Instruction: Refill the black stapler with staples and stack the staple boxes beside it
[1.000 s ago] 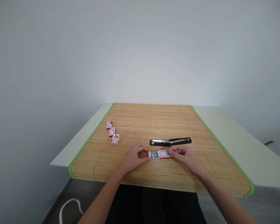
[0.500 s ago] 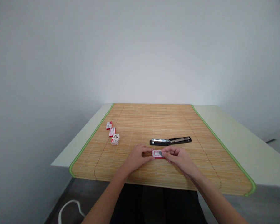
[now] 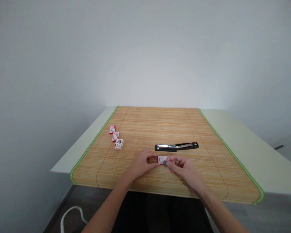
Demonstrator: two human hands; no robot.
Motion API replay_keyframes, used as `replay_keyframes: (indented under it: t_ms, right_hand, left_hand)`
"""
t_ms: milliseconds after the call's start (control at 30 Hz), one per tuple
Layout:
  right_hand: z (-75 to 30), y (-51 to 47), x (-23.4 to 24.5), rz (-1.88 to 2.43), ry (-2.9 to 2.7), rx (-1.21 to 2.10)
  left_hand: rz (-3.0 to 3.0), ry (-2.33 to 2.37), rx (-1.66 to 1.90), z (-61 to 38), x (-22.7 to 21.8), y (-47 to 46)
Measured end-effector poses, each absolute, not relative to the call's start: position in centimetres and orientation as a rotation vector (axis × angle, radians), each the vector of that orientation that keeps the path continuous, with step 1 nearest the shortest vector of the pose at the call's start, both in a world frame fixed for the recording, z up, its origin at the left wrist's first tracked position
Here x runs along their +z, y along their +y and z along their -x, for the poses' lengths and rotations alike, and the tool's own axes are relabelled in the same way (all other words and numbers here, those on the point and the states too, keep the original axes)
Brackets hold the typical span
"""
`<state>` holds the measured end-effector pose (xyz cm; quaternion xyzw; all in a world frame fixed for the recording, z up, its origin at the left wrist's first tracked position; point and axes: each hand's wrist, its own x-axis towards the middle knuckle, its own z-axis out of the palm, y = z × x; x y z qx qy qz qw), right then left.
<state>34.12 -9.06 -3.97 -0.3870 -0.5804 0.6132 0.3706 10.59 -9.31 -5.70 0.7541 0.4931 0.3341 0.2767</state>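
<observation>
My left hand (image 3: 143, 162) grips the left end of a small red and white staple box (image 3: 162, 159) between thumb and fingers; the box lies flat on the mat. My right hand (image 3: 181, 165) pinches a small grey strip of staples (image 3: 165, 163) over the box's right part, and its fingers hide that end. Just beyond the hands lies a black stapler (image 3: 177, 147), opened out flat with its metal magazine showing.
Three small boxes stand in a slanting row on the left: a far box (image 3: 112, 129), a middle box (image 3: 115, 136) and a near white box (image 3: 118, 144). A green-edged bamboo mat (image 3: 157, 123) covers the middle of the white table (image 3: 232, 129). A white cable (image 3: 72, 209) hangs at lower left.
My right hand has shifted slightly left and tilted the grey staple strip downward over the box. My left hand keeps its hold on the box. The camera view has moved a little.
</observation>
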Motion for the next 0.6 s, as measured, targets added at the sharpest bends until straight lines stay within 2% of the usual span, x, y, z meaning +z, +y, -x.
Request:
replay_keyframes:
  t_ms: [267,400,500,600]
  right_hand:
    - [-34.0,-8.8,-4.1,1.028,-1.605,1.434]
    - [-34.2,-8.7,-4.2,1.178,-1.858,0.927]
    - [-34.1,-8.7,-4.0,1.094,-2.072,0.524]
    - [-34.1,-8.7,-3.9,0.989,-2.157,0.345]
  left_hand:
    - [-1.993,1.35,0.912,-10.7,-5.6,-9.2]
    - [-1.869,1.375,0.983,-11.3,-4.3,-10.1]
    - [-1.806,1.35,0.978,-12.2,-3.5,-10.6]
    - [-1.745,1.373,0.991,-13.0,-3.5,-10.6]
